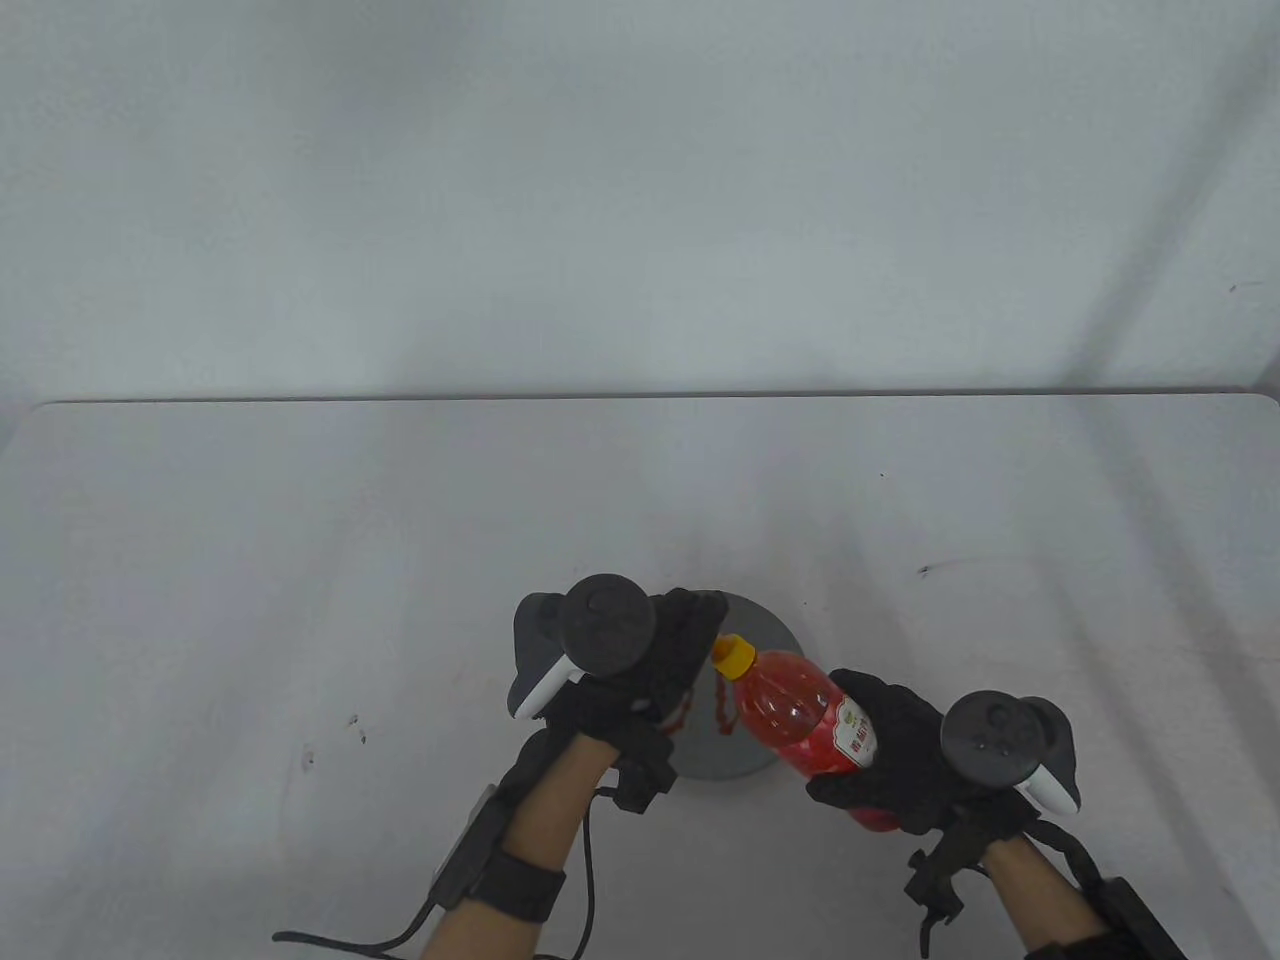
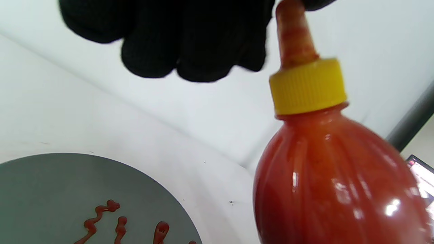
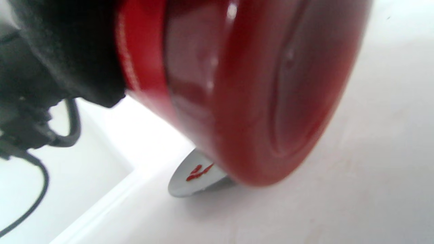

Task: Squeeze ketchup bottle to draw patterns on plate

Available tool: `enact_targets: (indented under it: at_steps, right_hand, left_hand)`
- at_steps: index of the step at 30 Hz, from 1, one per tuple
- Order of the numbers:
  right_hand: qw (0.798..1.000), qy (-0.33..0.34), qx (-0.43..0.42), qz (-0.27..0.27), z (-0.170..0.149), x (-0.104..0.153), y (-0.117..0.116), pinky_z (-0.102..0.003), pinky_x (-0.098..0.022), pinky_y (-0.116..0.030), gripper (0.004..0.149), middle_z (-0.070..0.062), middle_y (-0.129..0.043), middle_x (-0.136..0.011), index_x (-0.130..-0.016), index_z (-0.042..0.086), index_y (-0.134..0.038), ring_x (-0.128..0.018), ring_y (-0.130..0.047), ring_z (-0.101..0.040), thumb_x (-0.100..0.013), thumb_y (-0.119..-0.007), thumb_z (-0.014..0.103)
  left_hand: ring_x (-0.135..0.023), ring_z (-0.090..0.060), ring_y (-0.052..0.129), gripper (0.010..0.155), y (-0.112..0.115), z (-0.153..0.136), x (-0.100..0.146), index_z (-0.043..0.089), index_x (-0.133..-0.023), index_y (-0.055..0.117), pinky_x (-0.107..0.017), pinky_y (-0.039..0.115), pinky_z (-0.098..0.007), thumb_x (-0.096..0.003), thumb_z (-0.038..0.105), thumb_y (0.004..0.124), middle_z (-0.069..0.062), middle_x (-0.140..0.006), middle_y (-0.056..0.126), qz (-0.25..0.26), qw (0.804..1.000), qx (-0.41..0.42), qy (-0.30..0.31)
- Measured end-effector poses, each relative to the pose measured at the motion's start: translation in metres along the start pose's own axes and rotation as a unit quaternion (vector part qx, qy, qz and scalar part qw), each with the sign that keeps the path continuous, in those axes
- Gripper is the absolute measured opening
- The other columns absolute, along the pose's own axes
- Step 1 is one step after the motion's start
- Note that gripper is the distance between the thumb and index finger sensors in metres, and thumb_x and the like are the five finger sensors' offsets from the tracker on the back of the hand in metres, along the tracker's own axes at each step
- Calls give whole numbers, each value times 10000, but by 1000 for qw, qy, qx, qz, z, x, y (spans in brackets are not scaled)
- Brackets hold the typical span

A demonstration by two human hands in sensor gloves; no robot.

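My right hand (image 1: 885,760) grips the red ketchup bottle (image 1: 800,725) round its labelled body and holds it tilted above the table, yellow cap (image 1: 733,655) pointing left. The left hand (image 1: 700,625) hovers over the grey plate (image 1: 765,630), and its curled fingers (image 2: 190,40) meet the tip of the smeared nozzle (image 2: 295,37) at the view's top edge. Red ketchup squiggles (image 2: 101,217) lie on the plate (image 2: 51,186). In the right wrist view the bottle's base (image 3: 254,84) fills the frame beside the glove (image 3: 61,51), with the plate (image 3: 183,186) small behind it.
The white table (image 1: 300,560) ends at its far edge against a pale wall (image 1: 640,200). Black cables (image 1: 590,900) trail from the left wrist toward the near edge. A few small dark specks (image 1: 355,722) mark the tabletop left of the hands.
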State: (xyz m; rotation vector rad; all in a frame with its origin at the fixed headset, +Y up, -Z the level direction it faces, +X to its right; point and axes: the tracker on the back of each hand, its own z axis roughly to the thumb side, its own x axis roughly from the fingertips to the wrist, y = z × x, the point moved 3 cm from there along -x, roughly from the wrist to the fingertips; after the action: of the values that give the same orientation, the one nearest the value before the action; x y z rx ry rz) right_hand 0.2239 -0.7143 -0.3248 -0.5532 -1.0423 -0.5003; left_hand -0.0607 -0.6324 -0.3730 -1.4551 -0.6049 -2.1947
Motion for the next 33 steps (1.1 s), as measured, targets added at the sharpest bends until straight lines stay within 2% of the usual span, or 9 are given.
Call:
enact_targets:
  at_steps: [2, 7, 10, 12, 15, 19, 26, 30, 33]
  right_hand:
    - [1000, -6, -20, -16, -3, 2, 5, -701, -639, -665, 938, -247, -793, -1016, -1075, 88, -606, -825, -780, -457, -392, -1023, 578]
    - [996, -9, -73, -57, -9, 6, 20, -704, -643, -657, 942, -246, -779, -1026, -1078, 89, -591, -836, -769, -459, -397, -1017, 580]
    - [992, -12, -105, -74, -13, 7, 25, -706, -644, -657, 947, -243, -752, -1043, -1084, 93, -558, -850, -753, -461, -408, -1011, 577]
    - [987, -17, -130, -87, -18, 8, 28, -712, -638, -664, 953, -248, -739, -1047, -1085, 87, -537, -859, -743, -469, -411, -1012, 565]
    - [983, -31, -145, -106, -26, 10, 33, -714, -636, -670, 956, -264, -720, -1051, -1082, 73, -519, -867, -736, -486, -415, -1015, 545]
    - [978, -53, -155, -132, -40, 12, 43, -723, -637, -667, 970, -270, -691, -1065, -1086, 63, -486, -889, -720, -501, -417, -1026, 513]
    - [959, -141, -145, -198, -84, 2, 70, -743, -643, -634, 981, -284, -638, -1082, -1085, 50, -444, -922, -697, -525, -423, -1043, 457]
    - [946, -198, -118, -228, -118, -34, 83, -735, -649, -626, 984, -282, -618, -1087, -1081, 57, -428, -941, -695, -527, -419, -1053, 431]
    - [938, -217, -103, -251, -136, -58, 82, -715, -661, -623, 990, -264, -598, -1096, -1080, 76, -408, -960, -696, -512, -420, -1060, 420]
  left_hand:
    - [-684, -330, 969, 588, -4, -10, 8, 116, -867, 832, -560, 749, -617, -593, 530, 517, -115, -728, 986, 16, 999, -33, -19]
    - [-886, -422, 859, 642, 0, -43, 33, 107, -1043, 691, -633, 680, -664, -588, 530, 529, -196, -975, 860, 3, 983, -174, -57]
    - [-1005, -478, 732, 679, 7, -66, 49, 128, -1111, 585, -671, 611, -704, -581, 549, 535, -231, -1117, 712, -9, 971, -223, -84]
    - [-1100, -555, 538, 740, 13, -85, 56, 153, -1162, 440, -697, 527, -743, -573, 592, 529, -264, -1205, 515, -34, 961, -249, -119]
    - [-1043, -695, 127, 864, 23, -118, 66, 174, -1170, 175, -678, 311, -820, -546, 695, 468, -320, -1205, 162, -95, 941, -281, -164]
    - [-969, -667, -86, 919, 33, -148, 73, 171, -1145, 56, -640, 176, -832, -533, 736, 444, -300, -1166, -40, -140, 938, -255, -186]
    - [-990, -627, -88, 901, 28, -154, 70, 154, -1156, 110, -645, 155, -815, -541, 711, 462, -290, -1169, -25, -132, 949, -223, -183]
    - [-986, -626, -91, 900, 27, -154, 68, 148, -1155, 109, -643, 150, -812, -544, 707, 462, -294, -1163, -31, -139, 948, -217, -186]
    - [-985, -624, -93, 900, 24, -152, 67, 143, -1158, 123, -645, 150, -810, -545, 702, 469, -294, -1164, -26, -132, 952, -209, -183]
